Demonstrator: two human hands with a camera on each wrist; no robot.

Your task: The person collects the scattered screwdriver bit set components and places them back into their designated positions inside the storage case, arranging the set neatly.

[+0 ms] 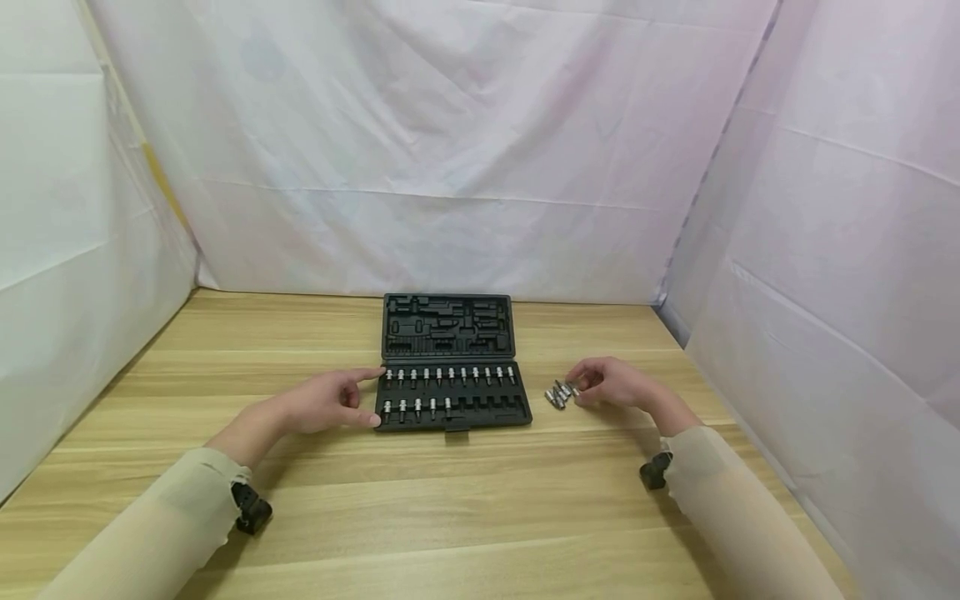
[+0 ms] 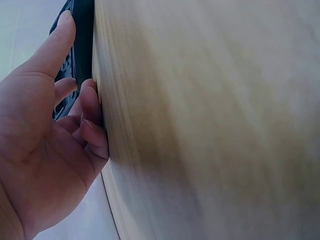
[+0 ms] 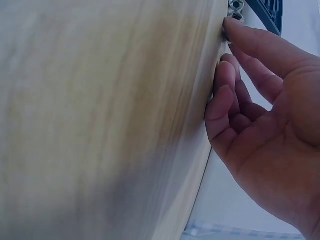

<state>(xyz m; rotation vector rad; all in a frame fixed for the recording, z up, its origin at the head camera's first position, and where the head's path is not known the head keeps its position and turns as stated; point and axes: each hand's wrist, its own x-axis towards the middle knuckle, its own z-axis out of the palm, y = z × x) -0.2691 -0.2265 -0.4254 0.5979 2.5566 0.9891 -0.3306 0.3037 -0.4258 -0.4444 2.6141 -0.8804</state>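
A black plastic socket case (image 1: 495, 422) lies unfolded on the table, its lid back. Silver bit sockets (image 1: 451, 375) fill the tray's upper row; several more (image 1: 417, 408) sit at the left of the lower row, with bare slots to their right. My left hand (image 1: 318, 404) rests against the case's left edge, index finger and thumb stretched along it. In the left wrist view, the other fingers of the left hand (image 2: 50, 135) are bent. Beside a small pile of loose bit sockets (image 1: 557, 395), my right hand (image 1: 611, 385) pinches one socket, mostly hidden by thumb and fingers.
The case stands on a wood-grain table (image 1: 337, 517). White cloth (image 1: 450, 150) hangs behind it and along both sides. Each sleeve has a black wrist camera, left (image 1: 252, 510) and right (image 1: 656, 472).
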